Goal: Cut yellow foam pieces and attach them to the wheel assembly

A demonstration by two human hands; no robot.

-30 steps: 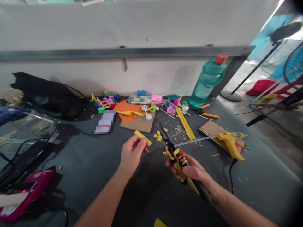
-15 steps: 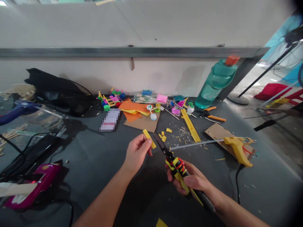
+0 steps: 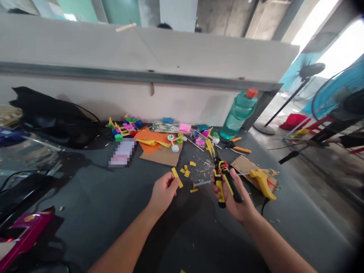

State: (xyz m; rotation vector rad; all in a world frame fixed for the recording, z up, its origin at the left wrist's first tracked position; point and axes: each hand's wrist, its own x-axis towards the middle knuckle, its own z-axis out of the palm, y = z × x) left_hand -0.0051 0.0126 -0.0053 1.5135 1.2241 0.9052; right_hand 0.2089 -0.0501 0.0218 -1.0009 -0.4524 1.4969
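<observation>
My left hand (image 3: 162, 192), fingers pinched, holds a short flat yellow strip (image 3: 176, 177) upright over the dark table. My right hand (image 3: 231, 193) is closed around shears (image 3: 224, 176) with black-and-yellow handles and red and yellow bands near the pivot. Their dark, narrow blades point away from me, apart from the strip. Between the hands lie several small cut yellow pieces (image 3: 187, 173), and a small T-shaped yellow piece (image 3: 193, 188) sits at the tip of a glue stick (image 3: 202, 183). A longer yellow strip (image 3: 209, 147) lies partly behind the shears.
To the right, a yellow glue gun (image 3: 263, 182) rests on cardboard (image 3: 239, 167). Behind are orange-handled pliers (image 3: 240, 149), a green bottle (image 3: 237, 115), orange sheets (image 3: 146, 137) and colourful wheeled models (image 3: 121, 127). A phone (image 3: 123, 152) and a magenta device (image 3: 27, 231) lie leftward.
The view has tilted up and turned right. My right hand has moved the shears forward and right, away from the left hand, which still holds the yellow strip.
</observation>
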